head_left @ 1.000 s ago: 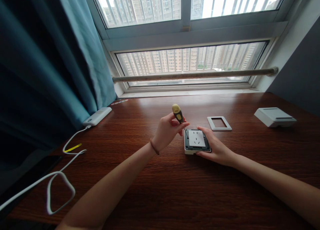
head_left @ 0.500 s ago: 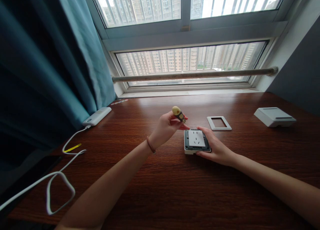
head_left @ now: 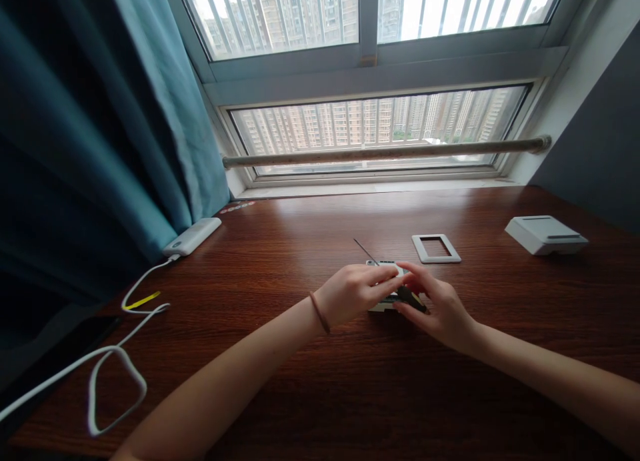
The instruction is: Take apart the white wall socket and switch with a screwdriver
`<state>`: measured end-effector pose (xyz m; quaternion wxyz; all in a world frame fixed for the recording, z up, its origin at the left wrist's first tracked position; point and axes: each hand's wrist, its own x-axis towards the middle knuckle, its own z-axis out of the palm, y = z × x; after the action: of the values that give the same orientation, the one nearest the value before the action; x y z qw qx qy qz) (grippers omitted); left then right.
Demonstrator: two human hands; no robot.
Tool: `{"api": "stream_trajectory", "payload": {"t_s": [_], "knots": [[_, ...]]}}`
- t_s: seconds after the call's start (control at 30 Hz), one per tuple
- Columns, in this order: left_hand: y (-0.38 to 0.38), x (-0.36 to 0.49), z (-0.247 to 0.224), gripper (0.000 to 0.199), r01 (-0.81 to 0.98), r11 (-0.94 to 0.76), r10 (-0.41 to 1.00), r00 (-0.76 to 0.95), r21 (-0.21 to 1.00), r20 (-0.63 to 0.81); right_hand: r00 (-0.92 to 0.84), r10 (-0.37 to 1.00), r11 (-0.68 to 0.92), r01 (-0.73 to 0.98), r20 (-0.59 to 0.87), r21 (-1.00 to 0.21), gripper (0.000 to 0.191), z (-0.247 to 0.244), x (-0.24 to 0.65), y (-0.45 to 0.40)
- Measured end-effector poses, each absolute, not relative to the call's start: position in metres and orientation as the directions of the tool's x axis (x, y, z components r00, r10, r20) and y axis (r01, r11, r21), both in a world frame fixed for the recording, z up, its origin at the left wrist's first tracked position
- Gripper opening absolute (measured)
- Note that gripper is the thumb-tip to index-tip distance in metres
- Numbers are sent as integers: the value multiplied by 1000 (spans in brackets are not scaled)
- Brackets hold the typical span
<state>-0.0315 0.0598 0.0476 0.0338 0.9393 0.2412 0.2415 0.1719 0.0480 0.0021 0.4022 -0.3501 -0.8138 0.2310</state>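
Right of the frame's centre, our right hand (head_left: 445,311) has its grip around the screwdriver (head_left: 413,299) over the power socket (head_left: 383,307) on the bench (head_left: 300,394). Our left hand (head_left: 353,289) partly covers the socket; we cannot tell its grip.

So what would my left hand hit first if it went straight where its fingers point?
Your left hand would probably meet your right hand first; depth is unclear, and the screwdriver handle sits close by.

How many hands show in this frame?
2: the left hand reaches over the socket unit, and the right hand is at the unit's right side, by the screwdriver. Neither hand is hidden, though some fingers are.
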Motion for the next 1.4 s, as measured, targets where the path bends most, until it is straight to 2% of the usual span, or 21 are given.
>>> {"api": "stream_trajectory", "payload": {"t_s": [0.1,0.2,0.27,0.33,0.4,0.47,0.53,0.73,1.1,1.4], "knots": [[61,-30,42,32,412,-884,461,688,221,561,-357,802,596,419,479,-685,37,10,170,47],[71,-32,29,26,464,-774,618,408,431,672,-194,872,488,410,450,-771,27,13,175,58],[77,-37,17,22,440,-649,756,279,621,593,-106,927,372,356,359,-857,26,9,178,68],[82,-43,8,18,380,-521,853,274,765,445,-75,973,228,251,216,-941,30,1,180,78],[83,-49,1,17,334,-407,902,296,850,315,-92,993,79,125,68,-989,35,-8,179,84],[82,-51,-2,19,301,-338,919,309,892,244,-128,992,-8,46,-14,-999,38,-16,178,86],[80,-52,-2,19,281,-314,918,333,907,214,-139,990,-16,37,-21,-999,39,-20,177,86],[79,-49,-1,20,290,-310,906,378,905,189,-122,992,53,164,33,-985,42,-24,177,84],[90,-44,-1,19,344,-266,935,320,900,154,-97,991,109,216,90,-970,43,-23,176,83],[88,-41,5,13,426,-326,933,288,844,215,-112,990,104,210,81,-972,41,-23,177,84]]}}
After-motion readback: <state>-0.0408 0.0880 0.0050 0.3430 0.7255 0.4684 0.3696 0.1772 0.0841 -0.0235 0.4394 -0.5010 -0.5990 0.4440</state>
